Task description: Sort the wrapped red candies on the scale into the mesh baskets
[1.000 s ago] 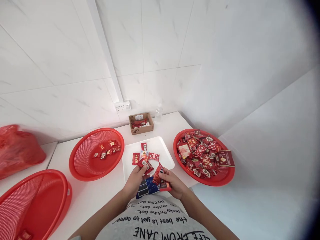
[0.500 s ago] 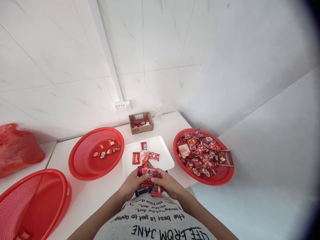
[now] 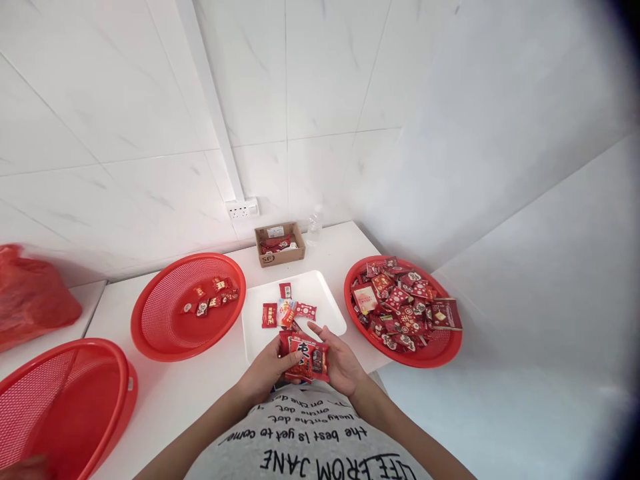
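My left hand [image 3: 264, 371] is closed around a few red snack packets [image 3: 301, 356], its thumb pressed on the front one, which has large dark lettering. Beside them is my right hand [image 3: 345, 363], palm turned up and fingers stretched out; the packets' right edge lies against its fingers or palm. Just beyond both hands lies a white tray [image 3: 327, 300]. On it are several small wrapped snacks, among them a dotted red packet [image 3: 305, 311], a plain red packet [image 3: 269, 315] and a light multicoloured one [image 3: 287, 311]. The packets partly hide my left fingers.
To the right, a red basket [image 3: 453, 353] is heaped with wrapped snacks. Left of the tray, another red basket [image 3: 160, 340] holds several packets. A co-worker's blurred hand [image 3: 27, 468] reaches into the near-left basket [image 3: 123, 373]. Behind stand a cardboard box [image 3: 281, 256] and a clear bottle [image 3: 315, 225].
My right hand has opened, its fingers straightening away from the packets, which are now gathered in my left hand. A co-worker's hand has appeared in the near-left basket.
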